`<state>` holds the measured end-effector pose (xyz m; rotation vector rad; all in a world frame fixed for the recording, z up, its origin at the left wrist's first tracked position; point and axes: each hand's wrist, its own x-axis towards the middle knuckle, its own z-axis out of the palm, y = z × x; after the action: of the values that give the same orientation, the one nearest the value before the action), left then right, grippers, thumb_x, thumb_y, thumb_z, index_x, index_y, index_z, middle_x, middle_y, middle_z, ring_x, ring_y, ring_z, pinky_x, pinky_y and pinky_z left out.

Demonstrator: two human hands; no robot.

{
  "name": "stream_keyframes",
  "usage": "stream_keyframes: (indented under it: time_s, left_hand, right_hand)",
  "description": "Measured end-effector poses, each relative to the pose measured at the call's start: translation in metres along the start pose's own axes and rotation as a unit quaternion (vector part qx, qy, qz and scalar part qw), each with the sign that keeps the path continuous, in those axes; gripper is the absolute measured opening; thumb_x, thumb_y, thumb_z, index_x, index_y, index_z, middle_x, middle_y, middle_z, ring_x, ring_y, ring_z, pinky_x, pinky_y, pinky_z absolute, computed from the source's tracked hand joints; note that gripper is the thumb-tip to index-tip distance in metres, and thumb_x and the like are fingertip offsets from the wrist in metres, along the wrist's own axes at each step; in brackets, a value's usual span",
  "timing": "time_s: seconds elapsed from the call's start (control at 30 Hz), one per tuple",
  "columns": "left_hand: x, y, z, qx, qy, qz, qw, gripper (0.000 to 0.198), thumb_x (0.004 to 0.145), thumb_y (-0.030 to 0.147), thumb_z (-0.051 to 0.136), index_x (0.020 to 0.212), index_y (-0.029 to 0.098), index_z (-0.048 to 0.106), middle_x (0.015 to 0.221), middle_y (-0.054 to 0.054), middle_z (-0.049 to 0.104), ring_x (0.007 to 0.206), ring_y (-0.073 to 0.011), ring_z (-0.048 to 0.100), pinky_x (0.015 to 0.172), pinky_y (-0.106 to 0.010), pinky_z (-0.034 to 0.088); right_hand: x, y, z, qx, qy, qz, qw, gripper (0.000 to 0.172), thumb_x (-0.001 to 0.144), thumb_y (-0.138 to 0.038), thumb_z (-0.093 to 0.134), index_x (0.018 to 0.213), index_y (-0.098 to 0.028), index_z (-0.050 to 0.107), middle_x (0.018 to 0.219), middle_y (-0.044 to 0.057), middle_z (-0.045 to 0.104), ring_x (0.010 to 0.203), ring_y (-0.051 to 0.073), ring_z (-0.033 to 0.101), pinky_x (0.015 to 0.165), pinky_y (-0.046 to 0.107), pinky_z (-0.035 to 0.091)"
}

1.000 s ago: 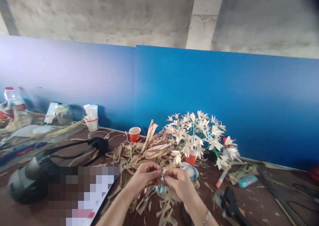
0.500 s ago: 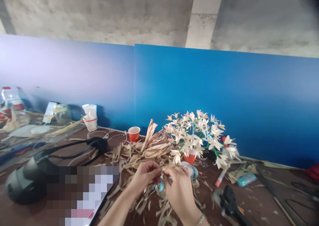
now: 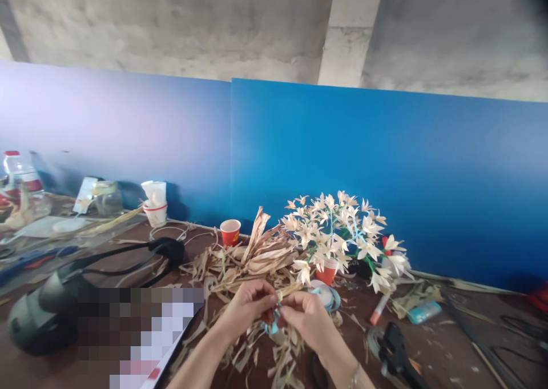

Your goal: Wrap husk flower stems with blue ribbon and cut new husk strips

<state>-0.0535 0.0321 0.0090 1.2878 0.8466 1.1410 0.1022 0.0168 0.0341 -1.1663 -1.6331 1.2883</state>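
My left hand [image 3: 252, 304] is closed in a pinch on a small pale husk piece [image 3: 279, 295], with its fingertips almost meeting those of my other hand. My right hand [image 3: 306, 316], wearing a bracelet, pinches light-blue tape [image 3: 273, 326] that curls below the fingers. Much of what lies between the fingertips is hidden. Dry corn husks [image 3: 263, 257] are heaped just behind both hands. Beyond my right hand lies a blue tape roll [image 3: 333, 299], and a bunch of cream husk flowers [image 3: 338, 229] stands in an orange paper cup [image 3: 327, 273].
An orange paper cup [image 3: 230, 233] and a white cup [image 3: 156, 213] stand along the blue partition [image 3: 363, 143]. To the left lies a dark, strapped object [image 3: 47, 315]. A black tool [image 3: 396, 343], a glue stick [image 3: 379, 309] and a turquoise packet [image 3: 423, 312] lie right.
My right hand has turned and shifted slightly right, its wrist lower and farther out. The fingers of my left hand stay nearly in place. More of the blue tape shows below the fingertips.
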Motion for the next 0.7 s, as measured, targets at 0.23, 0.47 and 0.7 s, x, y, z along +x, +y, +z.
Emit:
stream_keyframes:
  time_s: [0.23,0.47,0.7]
  left_hand:
    - [0.002,-0.002,0.004,0.019,0.039,-0.005,0.999,0.028,0.065,0.038,0.065,0.064,0.012,0.057,0.046,0.001,0.057,0.042,-0.0092,0.05,0.045,-0.021,0.041]
    - [0.005,-0.005,0.0,-0.009,0.045,-0.006,0.999,0.027,0.061,0.033,0.071,0.076,0.012,0.062,0.057,-0.002,0.064,0.049,-0.0114,0.055,0.048,-0.021,0.042]
    - [0.003,-0.004,0.0,-0.062,0.021,-0.032,0.997,0.025,0.062,0.032,0.071,0.071,0.012,0.058,0.054,-0.002,0.063,0.05,-0.0114,0.058,0.052,-0.021,0.044]
  right_hand:
    - [-0.003,0.008,0.014,-0.4,0.23,-0.231,0.857,0.014,0.068,-0.008,0.054,0.059,-0.019,0.058,0.057,0.0,0.061,0.062,0.015,0.055,0.079,0.033,0.029]
    - [-0.006,0.006,0.011,-0.41,0.227,-0.244,0.849,0.021,0.078,-0.009,0.046,0.07,-0.02,0.062,0.064,0.001,0.064,0.066,0.015,0.056,0.078,0.031,0.027]
    - [0.0,0.002,0.007,-0.203,0.11,-0.116,0.966,0.022,0.078,-0.02,0.046,0.063,-0.018,0.062,0.062,0.002,0.065,0.06,0.015,0.057,0.057,0.024,0.037]
